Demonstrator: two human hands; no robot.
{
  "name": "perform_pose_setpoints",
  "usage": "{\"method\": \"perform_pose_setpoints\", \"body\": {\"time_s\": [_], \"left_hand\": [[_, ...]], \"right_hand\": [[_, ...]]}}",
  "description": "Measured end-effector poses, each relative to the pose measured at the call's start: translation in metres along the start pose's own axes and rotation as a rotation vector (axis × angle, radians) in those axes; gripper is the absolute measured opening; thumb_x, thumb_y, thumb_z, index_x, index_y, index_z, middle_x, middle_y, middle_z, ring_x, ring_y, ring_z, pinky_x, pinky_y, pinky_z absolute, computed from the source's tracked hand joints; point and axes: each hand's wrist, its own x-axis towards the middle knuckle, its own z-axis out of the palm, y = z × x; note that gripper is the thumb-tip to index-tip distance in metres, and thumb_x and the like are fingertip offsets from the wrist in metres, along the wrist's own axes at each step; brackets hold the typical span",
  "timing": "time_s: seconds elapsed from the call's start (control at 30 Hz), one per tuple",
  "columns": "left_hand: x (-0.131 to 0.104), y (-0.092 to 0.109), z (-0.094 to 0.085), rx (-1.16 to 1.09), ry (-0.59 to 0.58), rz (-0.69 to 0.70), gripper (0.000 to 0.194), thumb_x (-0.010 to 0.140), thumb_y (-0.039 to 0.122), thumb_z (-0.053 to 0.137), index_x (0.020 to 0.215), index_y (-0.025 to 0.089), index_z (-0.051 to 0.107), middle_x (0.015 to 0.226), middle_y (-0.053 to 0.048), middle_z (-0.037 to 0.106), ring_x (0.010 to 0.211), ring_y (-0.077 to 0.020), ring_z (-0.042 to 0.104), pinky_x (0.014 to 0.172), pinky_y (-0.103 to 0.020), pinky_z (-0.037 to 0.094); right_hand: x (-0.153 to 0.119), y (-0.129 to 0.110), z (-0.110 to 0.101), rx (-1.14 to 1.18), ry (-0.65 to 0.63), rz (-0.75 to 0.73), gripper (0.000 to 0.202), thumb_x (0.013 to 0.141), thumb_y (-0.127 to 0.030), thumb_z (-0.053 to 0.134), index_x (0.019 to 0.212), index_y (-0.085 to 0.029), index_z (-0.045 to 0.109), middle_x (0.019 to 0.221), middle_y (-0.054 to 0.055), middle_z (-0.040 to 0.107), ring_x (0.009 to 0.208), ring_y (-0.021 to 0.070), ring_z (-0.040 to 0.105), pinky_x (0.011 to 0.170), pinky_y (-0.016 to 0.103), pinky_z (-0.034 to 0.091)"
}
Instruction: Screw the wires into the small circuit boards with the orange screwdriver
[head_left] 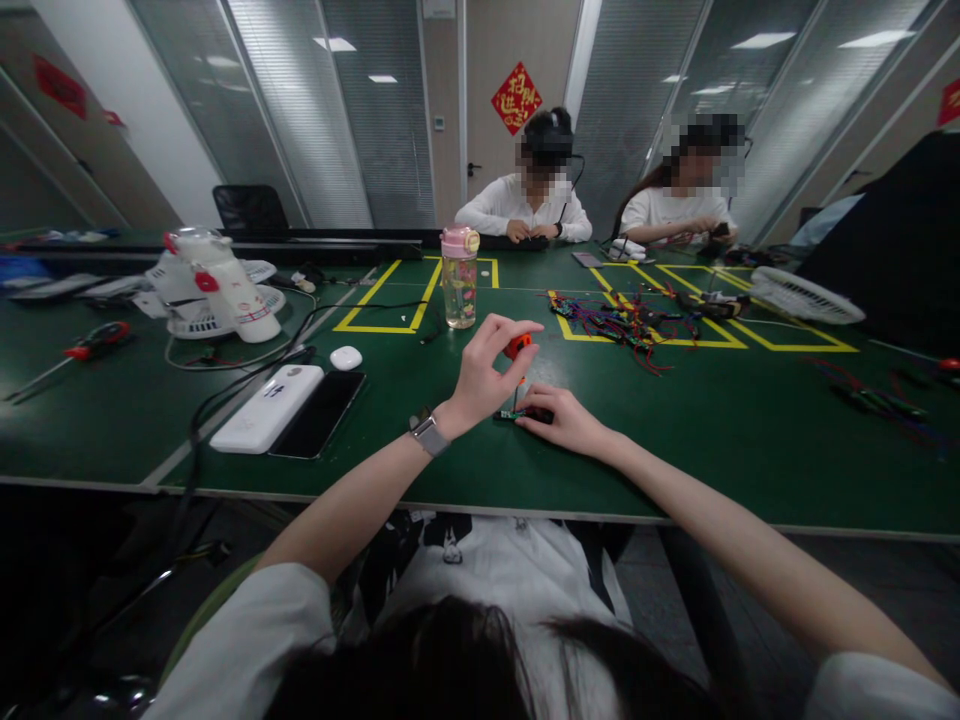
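Observation:
My left hand (484, 368) is closed round the red-orange handle of a screwdriver (520, 346), which stands upright with its thin shaft pointing down. The shaft's lower end meets a small green circuit board (507, 415) lying on the green table, though the exact contact is too small to make out. My right hand (564, 422) rests on the table and pinches the board's right side, its fingers covering part of it. A dark piece shows under those fingers.
A pink-lidded bottle (459, 280) stands just beyond my left hand. Tangled wired boards (622, 318) lie far right. A white power bank (268, 408), phone (319, 414) and earbud case (346, 357) are at left, near black cables. Two people sit opposite.

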Motion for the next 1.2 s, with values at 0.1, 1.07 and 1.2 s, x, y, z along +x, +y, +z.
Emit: {"method": "perform_pose_setpoints", "body": {"time_s": [0.1,1.07,1.2], "left_hand": [[-0.0006,0.0001,0.0005,0.005,0.013,0.011,0.016,0.091,0.026,0.055,0.103,0.019,0.063,0.089,-0.003,0.058,0.082,-0.0131,0.055,0.075,-0.027,0.048],[-0.0067,0.0002,0.0022,-0.123,-0.064,-0.025,0.035,0.101,0.026,0.027,0.126,0.02,0.05,0.106,-0.006,0.058,0.082,-0.0108,0.059,0.075,-0.026,0.05],[-0.007,-0.0006,0.0027,-0.106,-0.054,-0.005,0.033,0.1,0.024,0.031,0.126,0.019,0.05,0.101,-0.005,0.058,0.079,-0.01,0.058,0.074,-0.025,0.049]], "right_hand": [[-0.0001,0.0,0.0001,-0.003,-0.004,0.007,0.013,0.085,-0.025,0.061,0.092,-0.017,0.069,0.082,0.004,0.059,0.067,0.0136,0.056,0.063,0.026,0.046],[-0.0007,0.0017,0.0004,0.002,-0.005,-0.008,0.013,0.086,-0.024,0.061,0.093,-0.016,0.069,0.081,0.004,0.058,0.067,0.0133,0.055,0.064,0.025,0.045],[-0.0008,0.0036,0.0016,0.002,-0.006,-0.009,0.012,0.085,-0.023,0.061,0.092,-0.016,0.069,0.081,0.004,0.058,0.068,0.0136,0.056,0.064,0.026,0.046]]}}
